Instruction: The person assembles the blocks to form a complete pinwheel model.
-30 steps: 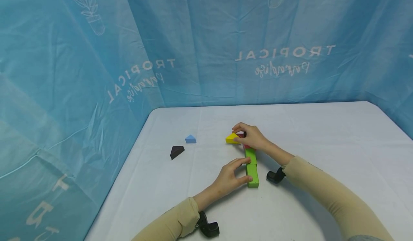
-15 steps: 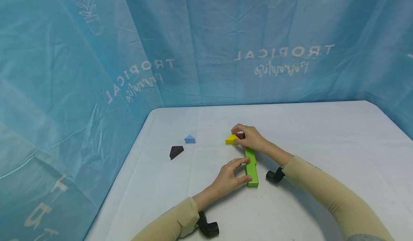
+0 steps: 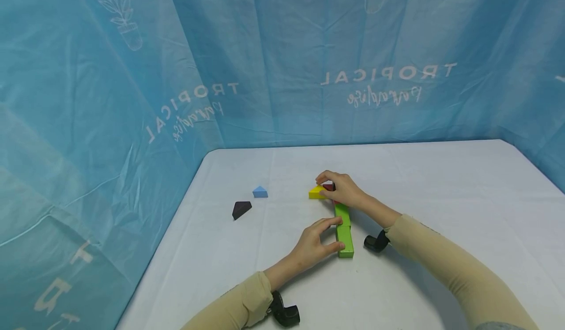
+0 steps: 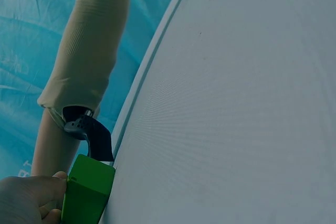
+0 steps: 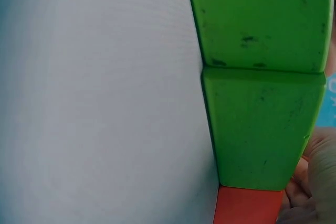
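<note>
In the head view my left hand (image 3: pixel 309 249) rests its spread index fingertip and thumb against two green rectangular blocks (image 3: pixel 345 241), which lie end to end. The left wrist view shows fingertips (image 4: pixel 60 176) touching the side of a green block (image 4: pixel 88 190). My right hand (image 3: pixel 346 189) pinches a yellow triangular block (image 3: pixel 316 192) between thumb and index finger, beyond the green ones. A dark red piece (image 3: pixel 328 187) shows partly under that hand. Close up in the right wrist view, the green blocks (image 5: pixel 262 124) meet a red block (image 5: pixel 248 205).
Off to the left on the white table (image 3: pixel 410 173) lie a light blue triangular block (image 3: pixel 260 192) and a dark brown block (image 3: pixel 241 209) with slanted sides. Black wrist mounts (image 3: pixel 286 315) hang at both sleeves. A blue printed curtain (image 3: pixel 282 65) stands round the table.
Both hands and all the blocks stay in place. Only the head view shifts very slightly.
</note>
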### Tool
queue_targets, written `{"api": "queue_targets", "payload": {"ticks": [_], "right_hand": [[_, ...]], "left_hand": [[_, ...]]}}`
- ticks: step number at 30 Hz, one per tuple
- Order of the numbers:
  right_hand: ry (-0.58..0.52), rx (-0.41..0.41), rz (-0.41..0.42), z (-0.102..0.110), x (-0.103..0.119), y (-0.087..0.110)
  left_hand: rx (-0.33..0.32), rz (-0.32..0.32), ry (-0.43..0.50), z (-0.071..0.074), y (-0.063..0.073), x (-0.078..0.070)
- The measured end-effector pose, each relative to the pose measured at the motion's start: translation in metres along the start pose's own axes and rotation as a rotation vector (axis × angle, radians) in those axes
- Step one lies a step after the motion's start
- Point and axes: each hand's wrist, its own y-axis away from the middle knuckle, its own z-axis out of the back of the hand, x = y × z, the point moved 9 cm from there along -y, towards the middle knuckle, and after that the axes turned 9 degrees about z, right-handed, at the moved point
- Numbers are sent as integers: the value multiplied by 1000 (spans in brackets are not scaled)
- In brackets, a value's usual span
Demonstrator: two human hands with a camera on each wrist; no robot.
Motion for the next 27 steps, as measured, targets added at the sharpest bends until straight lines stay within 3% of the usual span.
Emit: {"api": "queue_targets", "payload": {"ticks": [27], "right_hand": [[2, 2, -17, 5, -2, 4]], "left_hand": [[-15, -16, -34, -1, 0, 1]]}}
